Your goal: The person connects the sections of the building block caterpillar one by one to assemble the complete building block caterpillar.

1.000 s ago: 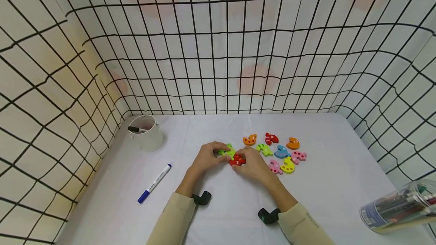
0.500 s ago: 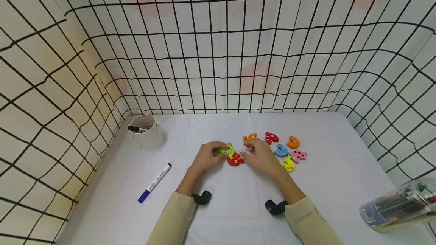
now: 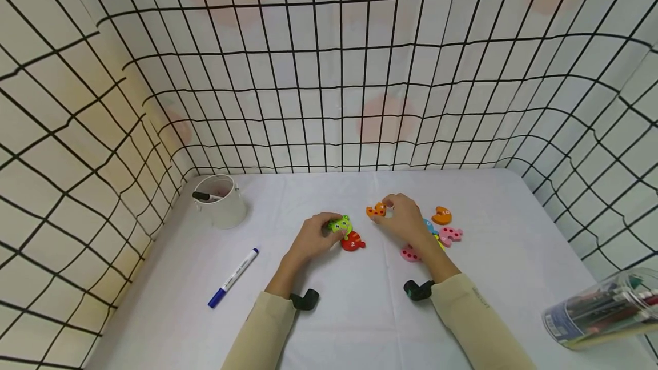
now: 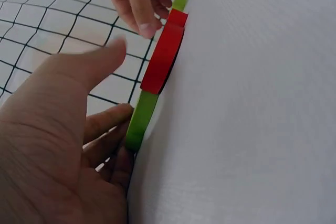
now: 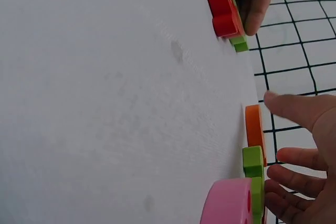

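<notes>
A green puzzle piece with a face [image 3: 340, 224] lies on the white cloth, joined to a red piece marked 2 [image 3: 352, 242]. My left hand [image 3: 315, 237] is at the green piece; in the left wrist view its fingers [image 4: 107, 124] lie along the piece while the thumb stands off it. My right hand [image 3: 403, 217] reaches over an orange spotted piece [image 3: 376, 210], thumb and fingers on either side. In the right wrist view a gap shows between the thumb [image 5: 294, 107] and the other fingers. The red piece farther back and the loose green one are hidden by the right hand in the head view.
Pink [image 3: 450, 236] and orange [image 3: 442, 215] pieces lie right of the right hand, others partly under the forearm. A blue marker [image 3: 233, 277] and a white bucket [image 3: 221, 204] are at left. A clear jar of pencils [image 3: 591, 313] lies at right. Black wire mesh [image 3: 341, 84] surrounds the table.
My right hand has let go of the red 2 piece and moved up and right to the orange spotted piece. My left hand stays by the green piece; the joined pair has shifted slightly left.
</notes>
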### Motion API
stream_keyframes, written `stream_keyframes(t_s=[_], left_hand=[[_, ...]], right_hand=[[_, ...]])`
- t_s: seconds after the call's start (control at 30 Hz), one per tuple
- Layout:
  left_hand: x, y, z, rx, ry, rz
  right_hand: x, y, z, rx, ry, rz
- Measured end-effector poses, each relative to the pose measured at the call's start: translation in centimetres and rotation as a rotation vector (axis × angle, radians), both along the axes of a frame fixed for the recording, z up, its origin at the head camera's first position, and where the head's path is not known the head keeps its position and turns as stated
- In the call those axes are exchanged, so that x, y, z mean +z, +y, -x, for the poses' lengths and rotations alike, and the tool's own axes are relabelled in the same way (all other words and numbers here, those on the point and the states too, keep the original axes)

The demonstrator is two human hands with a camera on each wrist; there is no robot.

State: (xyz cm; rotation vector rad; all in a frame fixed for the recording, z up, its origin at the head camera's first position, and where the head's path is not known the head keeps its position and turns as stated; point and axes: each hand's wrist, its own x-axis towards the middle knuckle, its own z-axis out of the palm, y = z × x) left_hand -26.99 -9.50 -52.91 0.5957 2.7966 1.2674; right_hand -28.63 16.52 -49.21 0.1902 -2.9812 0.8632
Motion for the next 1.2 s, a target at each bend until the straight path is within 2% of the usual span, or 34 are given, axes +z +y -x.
stream_keyframes(t_s=[0.23,0.4,0.7,0.97,1.2], left_hand=[[-0.3,0.3,-0.1,0.025,0.012,0.081],[-0.3,0.3,-0.1,0.021,0.016,0.091],[0.3,0.0,-0.2,-0.007,0.042,0.124],[0.5,0.1,-0.6,0.001,-0.006,0.09],[0.4,0.0,-0.5,-0.011,0.023,0.104]], right_hand=[[-0.7,-0.2,1.0,-0.012,-0.058,-0.053],[-1.0,-0.3,1.2,0.006,-0.058,-0.075],[-0.8,-0.6,0.6,0.042,-0.052,-0.022],[-1.0,-0.3,0.0,0.045,-0.062,0.07],[-0.8,0.1,-0.7,0.069,-0.048,0.1]])
